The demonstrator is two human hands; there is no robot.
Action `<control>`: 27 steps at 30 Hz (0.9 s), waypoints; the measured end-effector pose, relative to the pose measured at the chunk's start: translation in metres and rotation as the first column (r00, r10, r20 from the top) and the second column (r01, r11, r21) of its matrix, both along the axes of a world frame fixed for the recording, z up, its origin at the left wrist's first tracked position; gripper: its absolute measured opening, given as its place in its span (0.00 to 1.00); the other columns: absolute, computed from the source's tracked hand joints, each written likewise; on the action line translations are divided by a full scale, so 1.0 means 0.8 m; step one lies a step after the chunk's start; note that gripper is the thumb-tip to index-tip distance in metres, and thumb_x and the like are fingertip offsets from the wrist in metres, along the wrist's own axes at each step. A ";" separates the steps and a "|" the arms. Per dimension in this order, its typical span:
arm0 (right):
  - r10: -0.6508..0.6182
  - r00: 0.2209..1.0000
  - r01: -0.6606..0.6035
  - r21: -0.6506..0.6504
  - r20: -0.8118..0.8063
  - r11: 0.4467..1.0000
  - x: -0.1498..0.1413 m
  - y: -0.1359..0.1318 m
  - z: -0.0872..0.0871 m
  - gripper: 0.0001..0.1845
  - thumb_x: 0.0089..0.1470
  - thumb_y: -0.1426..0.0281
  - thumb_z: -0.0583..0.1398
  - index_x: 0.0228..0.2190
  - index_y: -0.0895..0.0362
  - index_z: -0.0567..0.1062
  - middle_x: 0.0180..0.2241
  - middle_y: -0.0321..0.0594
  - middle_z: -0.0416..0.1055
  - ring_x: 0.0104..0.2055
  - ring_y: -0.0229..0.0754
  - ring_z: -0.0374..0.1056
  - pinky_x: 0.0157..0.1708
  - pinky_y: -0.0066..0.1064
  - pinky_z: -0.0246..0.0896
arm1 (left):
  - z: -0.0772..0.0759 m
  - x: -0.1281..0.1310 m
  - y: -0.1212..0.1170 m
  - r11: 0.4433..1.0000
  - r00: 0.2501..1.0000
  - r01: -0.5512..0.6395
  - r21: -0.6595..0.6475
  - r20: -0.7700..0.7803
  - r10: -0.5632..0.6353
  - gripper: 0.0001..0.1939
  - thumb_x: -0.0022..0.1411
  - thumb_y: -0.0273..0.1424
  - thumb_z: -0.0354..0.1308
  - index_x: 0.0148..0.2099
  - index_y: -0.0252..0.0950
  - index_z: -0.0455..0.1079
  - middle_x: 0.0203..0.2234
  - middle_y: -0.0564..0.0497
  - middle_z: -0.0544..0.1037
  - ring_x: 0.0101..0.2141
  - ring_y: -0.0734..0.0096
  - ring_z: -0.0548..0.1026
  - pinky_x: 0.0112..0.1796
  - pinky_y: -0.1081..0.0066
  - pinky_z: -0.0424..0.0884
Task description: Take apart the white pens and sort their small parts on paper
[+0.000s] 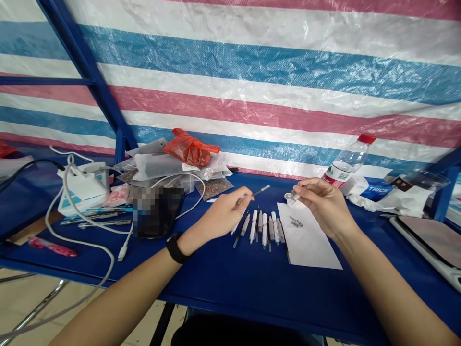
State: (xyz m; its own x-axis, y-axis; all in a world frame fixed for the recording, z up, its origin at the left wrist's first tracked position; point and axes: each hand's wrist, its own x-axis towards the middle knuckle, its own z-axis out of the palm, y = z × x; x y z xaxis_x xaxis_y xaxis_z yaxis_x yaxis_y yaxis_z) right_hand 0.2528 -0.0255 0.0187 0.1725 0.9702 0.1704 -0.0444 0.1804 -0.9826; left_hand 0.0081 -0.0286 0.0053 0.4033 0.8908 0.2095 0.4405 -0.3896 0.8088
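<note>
My left hand (225,215) pinches a thin dark pen-like rod (260,192) between thumb and fingertips, its tip pointing right. My right hand (324,203) holds a small clear plastic piece (292,197) with a thin metal part at its end. Between the hands, several white plastic tubes with dark tips (261,228) lie side by side on the blue table (230,274). Just below my right hand is a white paper sheet (306,238), and small metal parts (296,221) rest on it.
A water bottle with a red cap (347,161) lies behind the paper. Plastic bags and a red bag (190,149) are piled at the back left, near a black phone (156,211), a white charger (83,187) and cables. A tablet (428,245) sits at right, before a striped tarp wall (252,81).
</note>
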 end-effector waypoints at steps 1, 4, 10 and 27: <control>0.018 0.997 -0.016 -0.030 0.069 0.999 0.003 0.000 0.002 0.22 0.26 0.59 0.79 0.24 0.53 0.79 0.24 0.36 0.77 0.31 0.43 0.74 0.33 0.35 0.68 | 0.002 -0.004 0.004 0.996 0.997 -0.072 0.056 -0.032 0.074 0.11 0.72 0.34 0.46 0.42 0.38 0.68 0.24 0.57 0.66 0.26 0.71 0.64 0.31 0.71 0.58; 0.164 0.930 -0.121 -0.149 0.328 0.981 0.014 0.000 0.010 0.20 0.28 0.61 0.78 0.24 0.55 0.80 0.25 0.39 0.78 0.30 0.45 0.74 0.32 0.36 0.66 | 0.005 -0.011 0.013 0.979 0.979 -0.187 0.086 -0.067 0.193 0.10 0.72 0.34 0.45 0.43 0.39 0.67 0.22 0.58 0.65 0.25 0.71 0.64 0.31 0.71 0.57; 0.360 0.748 -0.173 -0.359 0.558 0.917 0.049 0.008 0.014 0.11 0.36 0.65 0.71 0.25 0.54 0.79 0.18 0.34 0.74 0.26 0.45 0.73 0.30 0.36 0.65 | 0.001 -0.008 0.011 0.985 0.971 -0.169 0.041 -0.164 0.173 0.11 0.72 0.34 0.45 0.43 0.39 0.68 0.17 0.60 0.57 0.20 0.70 0.60 0.29 0.71 0.54; 0.150 0.823 -0.068 -0.167 0.547 0.984 0.057 0.008 0.011 0.21 0.36 0.55 0.74 0.30 0.54 0.80 0.21 0.38 0.77 0.28 0.46 0.74 0.30 0.36 0.66 | 0.003 -0.003 0.009 0.986 0.962 -0.165 0.025 -0.218 0.167 0.11 0.73 0.36 0.44 0.43 0.40 0.66 0.18 0.59 0.64 0.21 0.70 0.64 0.28 0.71 0.56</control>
State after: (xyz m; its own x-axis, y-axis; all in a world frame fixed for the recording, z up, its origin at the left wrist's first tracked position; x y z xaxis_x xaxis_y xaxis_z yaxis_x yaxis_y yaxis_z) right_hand 0.2983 -0.0194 0.0273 -0.0196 0.9972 0.0721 0.5047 0.0721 -0.8603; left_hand 0.0056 -0.0217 0.0080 0.2863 0.9480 0.1389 0.6652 -0.3010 0.6833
